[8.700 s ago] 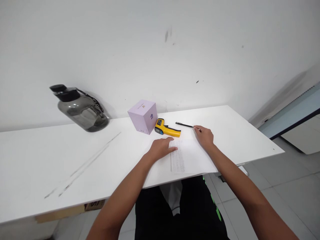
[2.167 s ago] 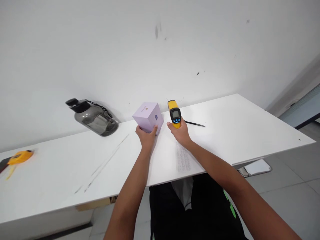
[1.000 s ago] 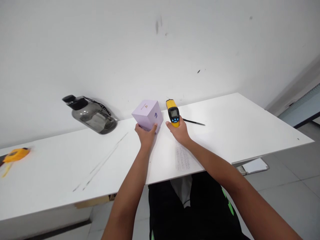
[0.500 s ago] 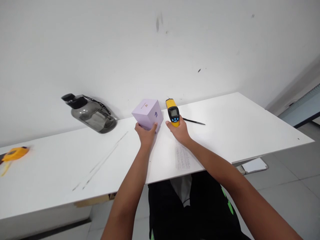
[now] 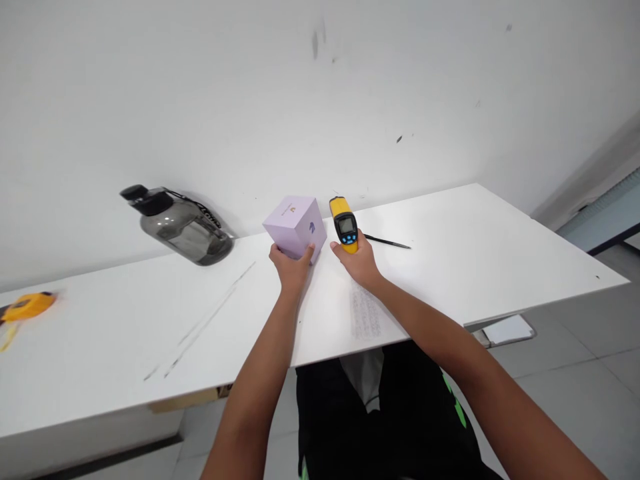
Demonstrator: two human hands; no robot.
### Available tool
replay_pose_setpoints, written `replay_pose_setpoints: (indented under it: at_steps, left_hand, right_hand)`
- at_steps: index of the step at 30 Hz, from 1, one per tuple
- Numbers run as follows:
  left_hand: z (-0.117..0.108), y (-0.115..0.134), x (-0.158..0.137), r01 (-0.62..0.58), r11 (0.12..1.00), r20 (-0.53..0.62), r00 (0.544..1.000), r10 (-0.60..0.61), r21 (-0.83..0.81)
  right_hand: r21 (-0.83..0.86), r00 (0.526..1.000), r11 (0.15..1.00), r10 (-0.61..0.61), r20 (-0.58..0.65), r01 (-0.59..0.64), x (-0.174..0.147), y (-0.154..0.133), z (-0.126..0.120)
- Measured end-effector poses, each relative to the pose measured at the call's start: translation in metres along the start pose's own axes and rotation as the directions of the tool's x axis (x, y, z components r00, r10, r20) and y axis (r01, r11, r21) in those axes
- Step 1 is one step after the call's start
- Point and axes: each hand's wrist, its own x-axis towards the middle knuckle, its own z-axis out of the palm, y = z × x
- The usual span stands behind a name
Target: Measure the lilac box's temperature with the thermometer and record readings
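My left hand (image 5: 292, 267) grips the near lower part of a lilac cube-shaped box (image 5: 296, 223), thumb on its right face and a finger at its left. Small printed marks show on the box's top and right face. In my right hand (image 5: 363, 261) is a yellow and black infrared thermometer (image 5: 345, 220), held by its handle with the small screen and blue buttons facing me. The thermometer stands just right of the box, apart from it. A black pen (image 5: 389, 242) lies on the table behind my right hand, its left end hidden.
A grey see-through water bottle (image 5: 187, 230) with a black cap and strap stands by the wall at left. An orange tape measure (image 5: 30, 307) lies at the far left of the white table (image 5: 450, 267). The wall (image 5: 250, 100) rises behind the table.
Almost nothing differs. The thermometer's top has tilted very slightly left, while both hands keep their holds in nearly the same place.
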Motion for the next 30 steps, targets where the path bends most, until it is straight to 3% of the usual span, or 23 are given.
replay_pose_setpoints:
  at_steps: [30]
  left_hand:
    - [0.0004,-0.0016,0.0001,0.018,0.998,0.016,1.000,-0.018,-0.053]
  right_hand:
    - [-0.063,1.000,0.998,-0.013,-0.005,0.013,-0.0002,-0.0014,-0.0008]
